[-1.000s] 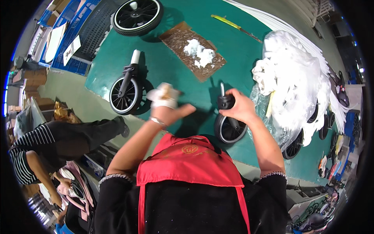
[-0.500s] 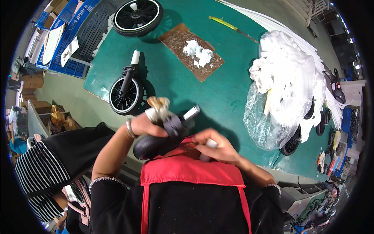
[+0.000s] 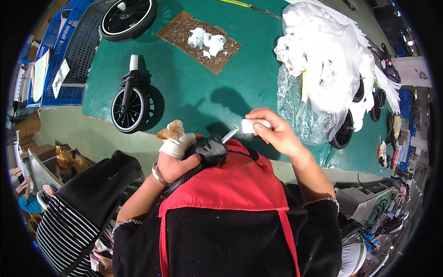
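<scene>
My left hand [image 3: 175,159], its fingers wrapped in white and tan material, grips a black caster wheel fork [image 3: 210,150] above my red apron at the table's near edge. A bare metal stem [image 3: 229,135] points up and to the right from the fork; its wheel is mostly hidden by my hand and the apron. Between the thumb and fingers of my right hand [image 3: 279,134] is a white plastic cap [image 3: 255,126], its end right beside the stem's tip. Whether they touch I cannot tell. A similar caster wheel [image 3: 128,108] stands on the table, its stem under a white sleeve [image 3: 134,63].
On the green table [image 3: 184,97] lie brown cardboard [image 3: 177,32] with white fluffy clumps [image 3: 207,41], a yellow cutter [image 3: 235,3], a bigger wheel [image 3: 129,18], and a clear bag of white material [image 3: 323,69]. Blue crates [image 3: 55,87] stand at left; a person in striped clothing [image 3: 64,231] is nearby.
My right hand has risen from the apron with the white cap and come to the stem's tip. The fork has turned lower against the apron. The whole view has shifted, too.
</scene>
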The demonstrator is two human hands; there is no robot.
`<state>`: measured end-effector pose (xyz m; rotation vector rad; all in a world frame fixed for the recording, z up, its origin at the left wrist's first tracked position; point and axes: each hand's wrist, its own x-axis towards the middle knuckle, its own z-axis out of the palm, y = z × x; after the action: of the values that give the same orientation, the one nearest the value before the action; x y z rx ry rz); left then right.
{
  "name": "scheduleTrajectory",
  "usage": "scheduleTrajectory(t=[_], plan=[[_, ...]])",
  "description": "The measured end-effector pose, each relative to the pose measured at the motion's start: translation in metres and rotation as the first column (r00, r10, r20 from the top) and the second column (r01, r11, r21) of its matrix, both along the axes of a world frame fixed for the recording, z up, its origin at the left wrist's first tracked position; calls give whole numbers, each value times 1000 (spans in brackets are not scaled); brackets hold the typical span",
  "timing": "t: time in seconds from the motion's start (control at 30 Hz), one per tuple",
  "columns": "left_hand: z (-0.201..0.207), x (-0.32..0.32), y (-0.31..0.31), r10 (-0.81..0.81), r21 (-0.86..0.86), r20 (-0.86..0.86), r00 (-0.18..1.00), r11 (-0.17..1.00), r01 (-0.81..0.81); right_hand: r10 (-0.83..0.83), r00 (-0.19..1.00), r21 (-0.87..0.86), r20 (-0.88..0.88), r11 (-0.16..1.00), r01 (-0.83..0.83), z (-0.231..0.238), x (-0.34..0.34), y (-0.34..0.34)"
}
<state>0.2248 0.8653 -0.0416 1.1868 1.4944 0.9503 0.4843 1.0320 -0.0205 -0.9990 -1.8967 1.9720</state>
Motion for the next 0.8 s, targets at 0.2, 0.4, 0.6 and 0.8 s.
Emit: scheduleTrajectory(t=[0.2, 0.4, 0.6, 0.8], plan=[[-4, -1, -2, 50, -21, -51, 997, 998, -52, 136, 985, 28, -102, 991, -134, -1, -17, 12], [4, 3, 2, 7, 76, -133, 991, 997, 3, 267, 960, 244, -88, 940, -239, 6, -26, 27], [12, 11, -1, -16, 26, -71, 997, 1000, 18, 384, 921, 320, -70, 883, -344, 16, -35, 13], [7, 9, -6, -38, 8, -6, 999, 999, 38, 470, 879, 277, -77, 857, -434, 2, -49, -11]])
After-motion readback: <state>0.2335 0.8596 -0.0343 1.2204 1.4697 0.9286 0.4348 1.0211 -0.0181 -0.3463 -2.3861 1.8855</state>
